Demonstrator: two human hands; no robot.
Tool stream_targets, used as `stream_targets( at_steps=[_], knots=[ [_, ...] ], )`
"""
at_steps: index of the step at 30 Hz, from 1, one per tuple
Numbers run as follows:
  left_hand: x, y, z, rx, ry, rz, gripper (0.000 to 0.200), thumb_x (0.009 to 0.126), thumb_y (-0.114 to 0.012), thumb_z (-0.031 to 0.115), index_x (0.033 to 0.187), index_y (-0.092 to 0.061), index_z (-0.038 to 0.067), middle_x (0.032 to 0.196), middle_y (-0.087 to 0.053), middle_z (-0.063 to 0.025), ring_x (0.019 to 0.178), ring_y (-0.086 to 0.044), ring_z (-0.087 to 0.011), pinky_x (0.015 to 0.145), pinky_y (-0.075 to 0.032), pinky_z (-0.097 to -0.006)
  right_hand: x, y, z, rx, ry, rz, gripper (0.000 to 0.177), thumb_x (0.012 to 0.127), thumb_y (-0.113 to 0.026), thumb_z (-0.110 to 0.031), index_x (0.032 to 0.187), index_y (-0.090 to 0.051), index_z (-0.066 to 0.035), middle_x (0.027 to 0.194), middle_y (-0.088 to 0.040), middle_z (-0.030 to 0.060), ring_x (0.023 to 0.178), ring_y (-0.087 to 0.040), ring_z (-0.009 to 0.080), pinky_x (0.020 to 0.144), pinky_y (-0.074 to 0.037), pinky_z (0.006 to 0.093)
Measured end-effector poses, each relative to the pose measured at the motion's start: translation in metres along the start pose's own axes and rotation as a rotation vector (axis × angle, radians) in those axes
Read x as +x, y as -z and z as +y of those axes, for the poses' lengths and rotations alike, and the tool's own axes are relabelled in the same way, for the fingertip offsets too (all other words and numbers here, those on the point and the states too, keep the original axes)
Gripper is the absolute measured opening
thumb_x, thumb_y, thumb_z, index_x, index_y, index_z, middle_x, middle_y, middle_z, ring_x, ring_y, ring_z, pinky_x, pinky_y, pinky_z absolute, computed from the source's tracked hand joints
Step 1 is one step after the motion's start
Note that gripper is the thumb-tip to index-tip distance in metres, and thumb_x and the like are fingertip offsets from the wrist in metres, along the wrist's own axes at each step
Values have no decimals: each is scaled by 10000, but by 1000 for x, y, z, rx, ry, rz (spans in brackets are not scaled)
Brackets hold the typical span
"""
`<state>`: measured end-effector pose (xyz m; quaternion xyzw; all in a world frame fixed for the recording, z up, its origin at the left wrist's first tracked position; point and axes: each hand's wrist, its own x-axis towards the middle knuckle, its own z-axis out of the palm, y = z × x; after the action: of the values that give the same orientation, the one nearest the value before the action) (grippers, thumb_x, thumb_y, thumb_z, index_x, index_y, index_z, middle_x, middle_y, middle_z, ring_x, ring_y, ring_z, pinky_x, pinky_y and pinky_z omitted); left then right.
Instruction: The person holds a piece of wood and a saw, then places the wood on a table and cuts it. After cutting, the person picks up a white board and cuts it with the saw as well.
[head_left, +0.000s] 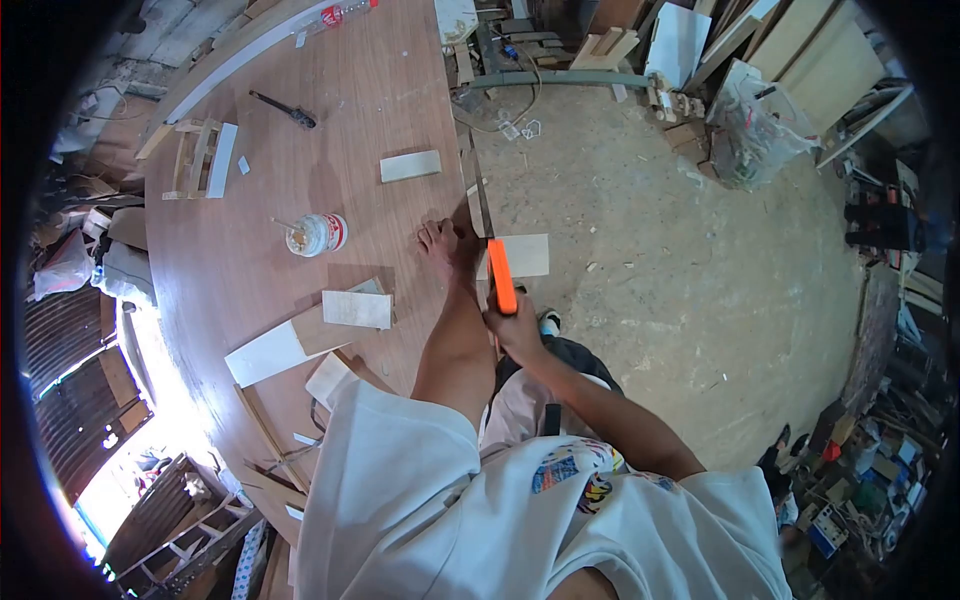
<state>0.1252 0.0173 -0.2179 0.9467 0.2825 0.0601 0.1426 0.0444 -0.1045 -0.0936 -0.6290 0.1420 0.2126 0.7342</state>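
Note:
My right hand (515,328) is wrapped round the orange handle of a handsaw (502,277). The saw's thin dark blade points away from me, along the table's right edge. At that edge my left hand (447,247) rests with its fingers spread, pressing down just left of the blade. A pale flat board (525,255) shows to the right of the saw, past the table edge; whether it joins what lies under my left hand is hidden. Beyond the left hand, a small white wood block (410,166) lies on the table.
The brown table (370,100) carries a white tub (318,235) with a stick in it, a dark slim tool (283,108), a small wooden frame (195,160) and white-faced offcuts (357,309). Boards and a plastic bag (760,130) stand at the back right of the concrete floor (680,270).

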Motion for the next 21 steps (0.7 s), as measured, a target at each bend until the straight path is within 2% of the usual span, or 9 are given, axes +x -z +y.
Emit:
stream_targets(
  at_steps=[2,5,6,9,13,15,16,19,21],
  knots=[
    [2,-32,-23,43,-49,51,212,750,-565,220,879,-654,77,1053,-571,-128,1051,-515,-310,996,-353,-466,-16,15,35,-364,157,-105,91,765,-637,-26,768,-550,-1,649,-567,51,593,-573,131,565,-479,284],
    [4,-52,-34,91,-103,101,223,772,-562,239,901,-654,82,1061,-576,-115,1045,-519,-298,969,-371,-454,-25,23,63,-310,214,-197,115,759,-649,15,809,-554,-27,719,-572,8,630,-539,73,601,-463,239],
    [4,-54,-36,86,-113,103,219,785,-562,244,907,-654,86,1066,-577,-111,1043,-520,-293,954,-379,-446,-27,29,66,-385,136,-237,139,746,-668,19,818,-557,-25,715,-570,8,663,-539,69,628,-465,235],
    [-3,-1,-4,-23,-34,80,194,811,-546,221,894,-647,78,1044,-581,-115,1030,-521,-289,924,-387,-428,-24,33,74,-343,301,-248,123,761,-660,9,849,-578,-17,717,-574,15,665,-539,77,632,-468,241],
    [-8,-7,-15,-13,40,152,176,820,-542,190,872,-637,52,1036,-582,-128,1008,-522,-290,905,-388,-416,-44,37,24,-402,187,-315,116,782,-640,10,892,-606,-9,774,-605,29,681,-543,85,639,-467,241],
    [-8,-18,-33,-145,13,67,188,818,-540,191,853,-628,29,1017,-578,-145,986,-522,-301,885,-388,-423,-61,43,2,-261,203,-360,141,784,-612,29,920,-627,-3,842,-644,53,714,-558,93,665,-471,244],
    [-8,-14,-30,-150,20,76,188,818,-540,191,853,-628,29,1017,-578,-145,986,-522,-301,885,-388,-423,-65,50,-5,-241,260,-352,80,746,-599,42,819,-602,9,894,-673,49,699,-567,93,622,-464,249],
    [-11,5,-26,-143,74,72,203,851,-537,211,854,-626,28,1007,-560,-152,972,-520,-314,865,-388,-432,-75,79,-32,-364,344,-291,171,745,-564,98,883,-610,7,917,-675,77,735,-565,93,678,-472,261],
    [-16,3,-36,-173,-58,256,234,882,-536,253,873,-613,32,1038,-558,-161,953,-517,-333,858,-384,-446,-72,116,-24,-486,382,-217,141,731,-555,116,812,-574,2,922,-673,80,670,-521,87,603,-438,241]
  ],
)
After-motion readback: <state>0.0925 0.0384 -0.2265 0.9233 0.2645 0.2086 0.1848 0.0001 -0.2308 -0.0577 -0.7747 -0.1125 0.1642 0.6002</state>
